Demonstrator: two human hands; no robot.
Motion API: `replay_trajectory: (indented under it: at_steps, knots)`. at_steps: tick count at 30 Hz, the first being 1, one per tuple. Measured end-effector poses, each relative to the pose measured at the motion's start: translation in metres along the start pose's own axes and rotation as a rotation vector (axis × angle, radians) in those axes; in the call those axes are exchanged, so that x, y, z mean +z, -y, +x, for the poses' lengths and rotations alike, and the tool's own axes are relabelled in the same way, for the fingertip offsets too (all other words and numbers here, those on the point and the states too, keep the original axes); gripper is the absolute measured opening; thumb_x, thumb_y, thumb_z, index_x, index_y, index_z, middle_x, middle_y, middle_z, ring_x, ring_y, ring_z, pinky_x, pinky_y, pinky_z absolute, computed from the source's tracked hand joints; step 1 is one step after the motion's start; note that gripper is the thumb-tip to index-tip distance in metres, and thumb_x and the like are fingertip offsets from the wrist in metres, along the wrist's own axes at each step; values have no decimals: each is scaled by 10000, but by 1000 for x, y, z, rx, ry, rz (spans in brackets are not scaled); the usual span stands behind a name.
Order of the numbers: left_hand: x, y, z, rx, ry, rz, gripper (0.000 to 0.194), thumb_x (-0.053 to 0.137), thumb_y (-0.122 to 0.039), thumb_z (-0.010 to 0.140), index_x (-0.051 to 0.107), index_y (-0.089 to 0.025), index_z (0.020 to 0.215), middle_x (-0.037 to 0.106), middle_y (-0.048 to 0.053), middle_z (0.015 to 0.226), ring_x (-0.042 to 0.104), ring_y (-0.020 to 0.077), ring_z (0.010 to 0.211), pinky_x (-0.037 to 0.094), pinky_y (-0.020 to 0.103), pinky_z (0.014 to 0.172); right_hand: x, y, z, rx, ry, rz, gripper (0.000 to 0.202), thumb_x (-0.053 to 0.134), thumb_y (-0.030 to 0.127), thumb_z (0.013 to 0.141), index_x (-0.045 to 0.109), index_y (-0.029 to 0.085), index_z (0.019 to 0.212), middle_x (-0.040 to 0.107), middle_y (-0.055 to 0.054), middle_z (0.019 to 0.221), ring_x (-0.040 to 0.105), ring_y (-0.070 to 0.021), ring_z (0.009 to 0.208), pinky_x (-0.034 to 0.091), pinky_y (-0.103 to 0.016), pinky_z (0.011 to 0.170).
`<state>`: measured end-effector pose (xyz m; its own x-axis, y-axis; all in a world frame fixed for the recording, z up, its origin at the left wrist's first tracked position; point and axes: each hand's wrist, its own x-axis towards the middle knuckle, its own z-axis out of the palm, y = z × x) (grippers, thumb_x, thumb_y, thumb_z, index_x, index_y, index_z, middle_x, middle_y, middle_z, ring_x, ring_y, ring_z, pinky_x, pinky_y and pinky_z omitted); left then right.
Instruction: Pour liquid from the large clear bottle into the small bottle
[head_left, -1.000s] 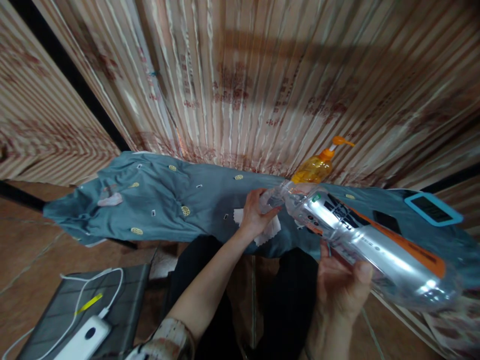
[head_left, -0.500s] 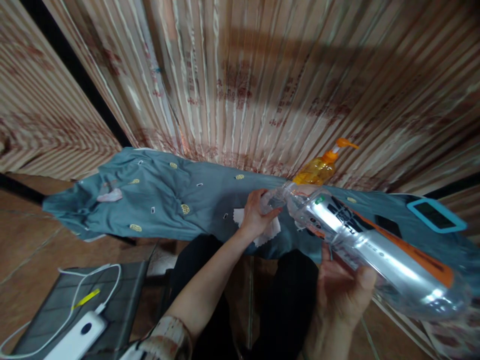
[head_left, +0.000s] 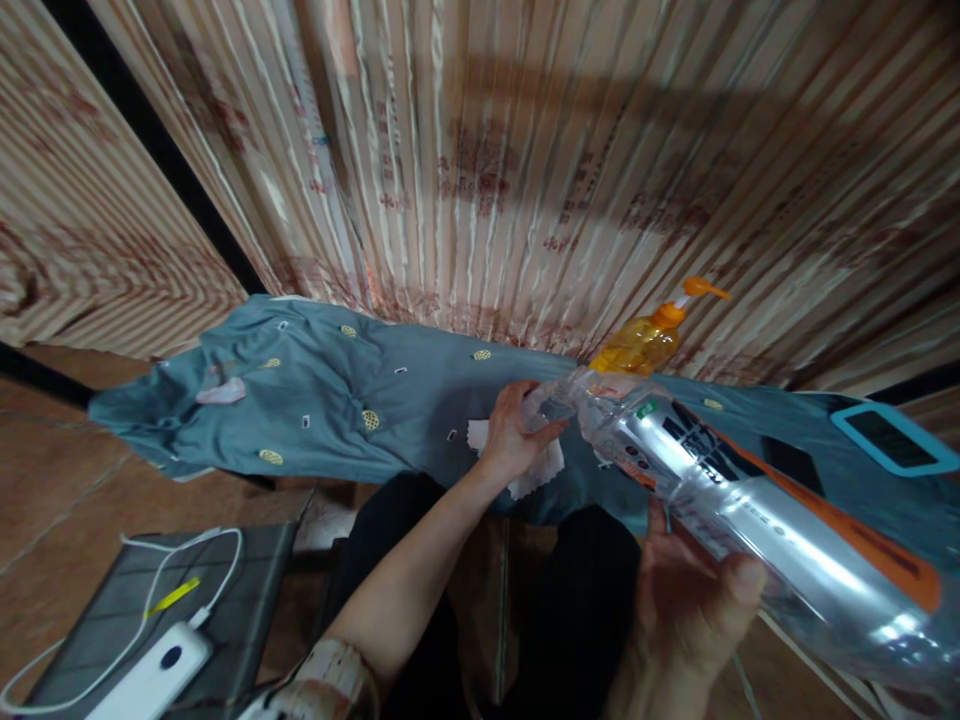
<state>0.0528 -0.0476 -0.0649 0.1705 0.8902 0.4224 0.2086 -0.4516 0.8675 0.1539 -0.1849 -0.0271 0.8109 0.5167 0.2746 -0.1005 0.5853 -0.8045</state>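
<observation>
A large clear plastic bottle (head_left: 780, 520) with a silver and orange label lies slantwise across the right half of the view. My left hand (head_left: 514, 432) is wrapped round its narrower clear end. Beneath that hand a white cloth with zigzag edges (head_left: 541, 474) rests on the grey-green patterned fabric (head_left: 420, 400). My right hand (head_left: 694, 600) supports the wide part of the bottle from below, its thumb and fingers around the underside. Just behind the bottle stands a yellow pump bottle (head_left: 641, 340) with an orange pump.
A blue-framed device (head_left: 892, 440) and a dark flat object (head_left: 793, 465) lie at the right. A small pinkish item (head_left: 222, 391) is on the fabric's left part. A stool (head_left: 247, 590) at lower left holds a white power bank (head_left: 154, 675) with a cable. Striped curtain behind.
The large bottle's wide end has shifted slightly right and down, with my right hand moving along under it. My left hand keeps its hold. The view has shifted a little.
</observation>
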Motion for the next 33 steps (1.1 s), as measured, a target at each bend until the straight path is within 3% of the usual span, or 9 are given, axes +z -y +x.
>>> replay_trajectory:
  at_steps: [12, 33]
  knots:
    - [-2, -4, 0, -23, 18, 3, 482, 739, -359, 695, 522, -182, 1087, 605, 87, 1095, 560, 255, 1072, 463, 413, 919, 2, 1, -1, -27, 6, -15, 623, 635, 439, 706, 477, 248, 1278, 466, -27, 1353, 406, -257, 1293, 355, -531, 1058]
    - [-1, -6, 1, -27, 16, -7, 473, 747, -349, 683, 532, -194, 1075, 604, 72, 1073, 573, 236, 1026, 468, 397, 905, 5, 3, -2, -38, -20, -26, 673, 673, 435, 674, 471, 209, 1276, 438, -40, 1371, 400, -261, 1300, 265, -558, 1101]
